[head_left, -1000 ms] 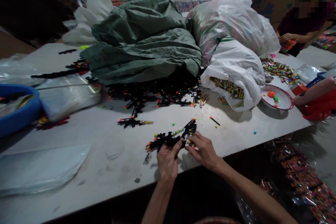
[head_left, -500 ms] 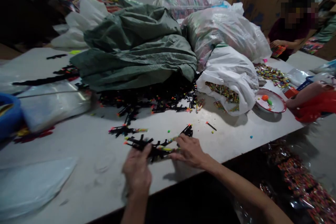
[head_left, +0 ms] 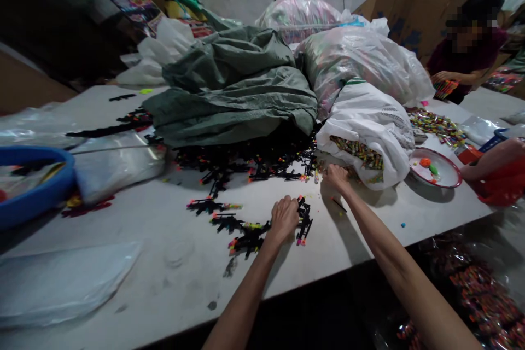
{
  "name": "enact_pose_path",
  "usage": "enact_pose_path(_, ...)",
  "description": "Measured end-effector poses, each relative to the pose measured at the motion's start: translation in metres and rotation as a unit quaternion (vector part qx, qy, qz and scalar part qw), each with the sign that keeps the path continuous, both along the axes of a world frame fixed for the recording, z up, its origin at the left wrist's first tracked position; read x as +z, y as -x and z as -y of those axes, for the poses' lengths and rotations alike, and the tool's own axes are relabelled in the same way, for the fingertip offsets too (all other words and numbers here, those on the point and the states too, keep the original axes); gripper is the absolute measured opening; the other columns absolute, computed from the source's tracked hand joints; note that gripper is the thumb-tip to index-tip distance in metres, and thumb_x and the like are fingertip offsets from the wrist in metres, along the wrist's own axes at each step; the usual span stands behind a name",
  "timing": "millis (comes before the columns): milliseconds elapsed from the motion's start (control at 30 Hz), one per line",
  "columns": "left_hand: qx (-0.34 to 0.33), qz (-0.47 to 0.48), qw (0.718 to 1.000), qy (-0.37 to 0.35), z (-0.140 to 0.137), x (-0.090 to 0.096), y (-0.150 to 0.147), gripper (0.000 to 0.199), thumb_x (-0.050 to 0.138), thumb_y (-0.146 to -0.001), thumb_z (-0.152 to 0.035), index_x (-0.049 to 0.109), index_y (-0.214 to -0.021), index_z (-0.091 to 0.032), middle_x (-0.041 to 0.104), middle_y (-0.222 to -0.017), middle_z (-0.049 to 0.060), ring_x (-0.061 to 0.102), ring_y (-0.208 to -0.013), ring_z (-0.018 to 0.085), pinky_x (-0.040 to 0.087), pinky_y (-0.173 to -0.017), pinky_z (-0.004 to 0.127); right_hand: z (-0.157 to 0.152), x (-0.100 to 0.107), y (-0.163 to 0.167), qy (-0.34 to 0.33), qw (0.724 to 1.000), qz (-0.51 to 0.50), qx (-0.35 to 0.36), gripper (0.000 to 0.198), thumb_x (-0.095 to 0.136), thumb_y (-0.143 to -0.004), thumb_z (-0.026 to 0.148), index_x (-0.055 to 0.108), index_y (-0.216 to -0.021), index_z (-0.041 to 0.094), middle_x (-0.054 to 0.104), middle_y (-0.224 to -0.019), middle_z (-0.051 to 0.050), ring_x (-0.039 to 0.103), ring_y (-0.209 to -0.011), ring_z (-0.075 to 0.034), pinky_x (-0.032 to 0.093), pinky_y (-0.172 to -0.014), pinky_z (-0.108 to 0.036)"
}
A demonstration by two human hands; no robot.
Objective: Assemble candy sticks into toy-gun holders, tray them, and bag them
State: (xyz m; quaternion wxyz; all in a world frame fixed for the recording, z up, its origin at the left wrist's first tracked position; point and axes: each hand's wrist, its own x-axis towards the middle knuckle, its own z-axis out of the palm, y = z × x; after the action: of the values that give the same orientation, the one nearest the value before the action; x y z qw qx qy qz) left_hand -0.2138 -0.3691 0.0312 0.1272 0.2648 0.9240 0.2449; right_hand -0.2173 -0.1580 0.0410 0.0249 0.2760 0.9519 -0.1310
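My left hand is closed, its fingers curled down at the edge of a black toy gun with orange ends. Left of it, several more black toy guns lie on the table, some with a bright candy-filled tube on them. Farther forward, my right hand is down on the tabletop with bent fingers, in front of the white sack of candy tubes. Its fingertips are partly hidden, so what they pinch cannot be seen. A loose tube lies just left of it.
A heap of black toy guns spills from under a green-grey sack. A red-rimmed bowl stands on the right, a blue basin on the left. Clear plastic bags lie front left. Another person sits back right.
Both hands have left the toy guns they were handling together, which now lie on the table. My left hand moved right to another gun; my right hand reached forward towards the white sack.
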Motion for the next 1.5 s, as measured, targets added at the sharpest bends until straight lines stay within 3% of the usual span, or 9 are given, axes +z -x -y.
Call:
enact_pose_path(133,0.052,0.050,0.994,-0.077,0.005,-0.003,0.017,0.005,0.059,-0.068,-0.020,0.055,-0.070,-0.017,0.059,-0.084,0.006,0.057,-0.088,0.023,0.041,-0.079,0.033,0.010,-0.003,-0.032,0.041,0.997,-0.060,0.022,0.022,0.046,-0.085,0.026,0.060,-0.099,0.016,0.064,-0.100,-0.009,0.057,-0.096,-0.021,0.040,-0.077,-0.029)
enact_pose_path(200,0.078,0.087,0.984,-0.138,0.010,-0.003,0.017,0.014,0.058,-0.073,-0.030,0.055,-0.076,-0.017,0.060,-0.079,0.004,0.059,-0.077,0.019,0.043,-0.069,0.030,0.026,-0.005,-0.054,0.158,0.978,-0.130,0.045,0.020,0.047,-0.085,0.030,0.058,-0.095,0.017,0.064,-0.087,-0.004,0.057,-0.082,-0.016,0.040,-0.070,-0.026)
enact_pose_path(233,0.090,0.107,0.976,-0.168,0.013,-0.003,0.014,0.020,0.055,-0.076,-0.036,0.054,-0.082,-0.017,0.060,-0.077,0.004,0.059,-0.070,0.018,0.044,-0.064,0.028,0.036,-0.007,-0.065,0.248,0.952,-0.168,0.061,0.020,0.049,-0.084,0.033,0.058,-0.092,0.017,0.062,-0.080,-0.002,0.055,-0.075,-0.015,0.040,-0.066,-0.024)
enact_pose_path(333,0.123,0.175,0.940,-0.265,0.023,0.000,-0.005,0.039,0.044,-0.082,-0.051,0.048,-0.098,-0.015,0.061,-0.073,0.003,0.059,-0.057,0.015,0.043,-0.051,0.025,0.070,-0.009,-0.094,0.500,0.828,-0.234,0.097,0.025,0.056,-0.081,0.040,0.059,-0.087,0.016,0.055,-0.068,0.002,0.048,-0.061,-0.011,0.038,-0.058,-0.022)
enact_pose_path(433,0.171,0.286,0.842,-0.424,0.032,0.006,-0.029,0.048,0.065,-0.069,-0.051,0.048,-0.097,-0.015,0.062,-0.071,0.001,0.060,-0.056,0.014,0.044,-0.050,0.024,0.090,-0.006,-0.113,0.591,0.764,-0.247,0.081,0.028,0.059,-0.080,0.042,0.064,-0.090,0.016,0.053,-0.066,0.003,0.046,-0.057,-0.009,0.037,-0.055,-0.022)
enact_pose_path(500,0.206,0.331,0.773,-0.500,0.037,0.011,-0.041,0.050,0.078,-0.057,-0.037,0.052,-0.093,-0.014,0.062,-0.068,0.000,0.059,-0.055,0.012,0.046,-0.053,0.023,0.094,-0.001,-0.119,0.602,0.758,-0.240,0.075,0.028,0.060,-0.081,0.042,0.066,-0.090,0.016,0.053,-0.066,0.003,0.046,-0.056,-0.008,0.036,-0.054,-0.021)
enact_pose_path(633,0.249,0.336,0.728,-0.544,0.041,0.018,-0.052,0.043,0.082,-0.049,-0.024,0.060,-0.084,-0.011,0.065,-0.069,0.000,0.057,-0.055,0.010,0.047,-0.056,0.022,0.094,0.011,-0.125,0.605,0.758,-0.230,0.076,0.029,0.060,-0.082,0.042,0.068,-0.089,0.015,0.052,-0.063,0.003,0.046,-0.054,-0.008,0.036,-0.053,-0.021)
enact_pose_path(1033,0.241,0.323,0.728,-0.554,0.046,0.026,-0.064,0.036,0.082,-0.051,-0.024,0.062,-0.078,-0.011,0.064,-0.065,0.000,0.055,-0.053,0.010,0.045,-0.054,0.023,0.098,0.019,-0.137,0.599,0.762,-0.215,0.116,0.033,0.055,-0.085,0.045,0.069,-0.088,0.015,0.054,-0.064,0.001,0.048,-0.052,-0.008,0.039,-0.051,-0.021)
enact_pose_path(1500,0.276,0.297,0.703,-0.585,0.040,0.032,-0.072,0.038,0.083,-0.049,-0.025,0.061,-0.077,-0.012,0.061,-0.060,-0.003,0.052,-0.049,0.008,0.041,-0.048,0.021,0.104,0.020,-0.139,0.540,0.783,-0.279,0.134,0.026,0.063,-0.081,0.038,0.072,-0.099,0.022,0.054,-0.074,0.000,0.050,-0.058,-0.009,0.041,-0.051,-0.022)
